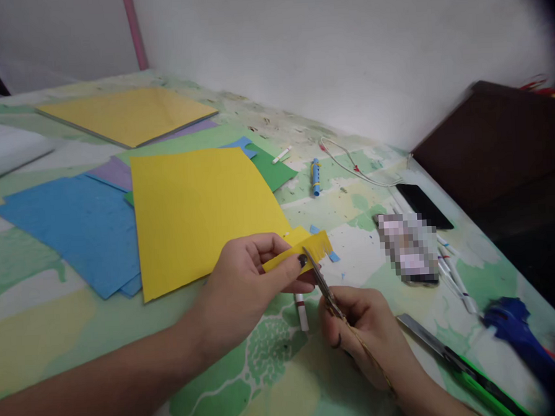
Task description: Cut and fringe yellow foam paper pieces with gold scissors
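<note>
Pinched in my left hand (257, 268) is a narrow yellow paper strip (320, 243), its right end cut into a fringe of short slits. My right hand (365, 327) grips small metal scissors (322, 284), with a thin cord trailing from their handles. The blades meet the strip's lower edge, close to my left thumb. A large yellow sheet (198, 212) lies beyond my left hand, over green and blue paper. Small blue scraps (334, 256) rest near the strip, and a white marker (302, 312) lies below it.
Blue sheets (74, 225) lie at left, with a yellow board (128, 116) behind. A rolled blue paper piece (315, 177) sits beyond the strip. To the right are two phones (425, 206), (407, 248), several markers, a green-handled cutter (472, 371) and a blue tape dispenser (516, 326).
</note>
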A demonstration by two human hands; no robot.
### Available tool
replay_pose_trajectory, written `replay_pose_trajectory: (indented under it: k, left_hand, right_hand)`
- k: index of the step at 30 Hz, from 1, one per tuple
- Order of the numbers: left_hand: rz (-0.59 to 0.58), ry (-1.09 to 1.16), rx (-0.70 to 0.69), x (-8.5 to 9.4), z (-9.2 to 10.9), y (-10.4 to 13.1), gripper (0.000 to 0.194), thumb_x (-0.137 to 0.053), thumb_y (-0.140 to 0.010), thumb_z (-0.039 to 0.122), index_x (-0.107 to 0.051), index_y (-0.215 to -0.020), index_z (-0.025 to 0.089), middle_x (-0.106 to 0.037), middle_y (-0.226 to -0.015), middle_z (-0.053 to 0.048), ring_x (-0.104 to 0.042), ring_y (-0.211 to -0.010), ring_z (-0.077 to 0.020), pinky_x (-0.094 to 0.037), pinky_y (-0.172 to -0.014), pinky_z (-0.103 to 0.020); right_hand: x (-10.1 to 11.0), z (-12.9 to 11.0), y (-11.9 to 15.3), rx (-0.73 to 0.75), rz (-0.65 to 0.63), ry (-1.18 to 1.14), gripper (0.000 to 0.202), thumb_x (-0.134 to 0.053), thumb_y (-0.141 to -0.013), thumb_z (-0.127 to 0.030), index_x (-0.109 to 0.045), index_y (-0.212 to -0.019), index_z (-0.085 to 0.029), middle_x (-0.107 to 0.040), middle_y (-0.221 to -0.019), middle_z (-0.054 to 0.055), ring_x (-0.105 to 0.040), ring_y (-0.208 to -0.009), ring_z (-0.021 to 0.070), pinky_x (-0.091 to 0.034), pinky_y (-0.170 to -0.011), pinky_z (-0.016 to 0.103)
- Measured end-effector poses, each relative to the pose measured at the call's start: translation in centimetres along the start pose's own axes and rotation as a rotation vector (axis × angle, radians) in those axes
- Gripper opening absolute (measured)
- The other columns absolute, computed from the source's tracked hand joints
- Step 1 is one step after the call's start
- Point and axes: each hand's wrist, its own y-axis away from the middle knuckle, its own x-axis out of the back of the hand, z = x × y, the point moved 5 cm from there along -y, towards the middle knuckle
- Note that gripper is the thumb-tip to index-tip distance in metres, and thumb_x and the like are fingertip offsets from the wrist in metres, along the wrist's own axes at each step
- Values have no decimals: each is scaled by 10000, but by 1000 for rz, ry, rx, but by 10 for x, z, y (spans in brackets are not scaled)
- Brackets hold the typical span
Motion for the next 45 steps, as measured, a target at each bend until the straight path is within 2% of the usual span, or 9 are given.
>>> replay_pose_trajectory:
  k: [8, 20, 33, 45]
  left_hand:
    - [-4, 16, -11, 0, 2, 1, 131, -603, -770, 231, -594, -697, 123, -711, -783, -61, -686, -721, -171, -559, -677, -245]
    - [-4, 9, 2, -1, 2, 2, 123, -601, -768, 232, -595, -696, 132, -716, -793, -60, -687, -723, -172, -557, -683, -250]
    - [1, -4, 0, 0, 1, 1, 128, -598, -770, 234, -597, -696, 129, -713, -793, -61, -685, -740, -178, -556, -695, -257]
    - [6, -18, 4, -1, 1, 2, 129, -600, -765, 247, -610, -704, 134, -711, -794, -62, -684, -732, -176, -556, -689, -257]
  right_hand:
    - [-2, -5, 5, 99, -74, -95, 432, -649, -659, -529, -444, -560, -162, -308, -495, -63, -227, -445, 55, -186, -391, 190]
    - [-2, -3, 2, 74, -73, -96, 417, -654, -661, -501, -427, -547, -170, -292, -483, -69, -215, -436, 52, -171, -381, 192]
    - [-1, -5, 0, 58, -22, 4, 566, -593, -587, -701, -418, -482, -173, -280, -453, -60, -227, -446, 69, -181, -395, 213]
    - [1, 1, 2, -5, -4, 31, 440, -672, -615, -506, -426, -459, -175, -277, -430, -68, -239, -431, 68, -166, -398, 213]
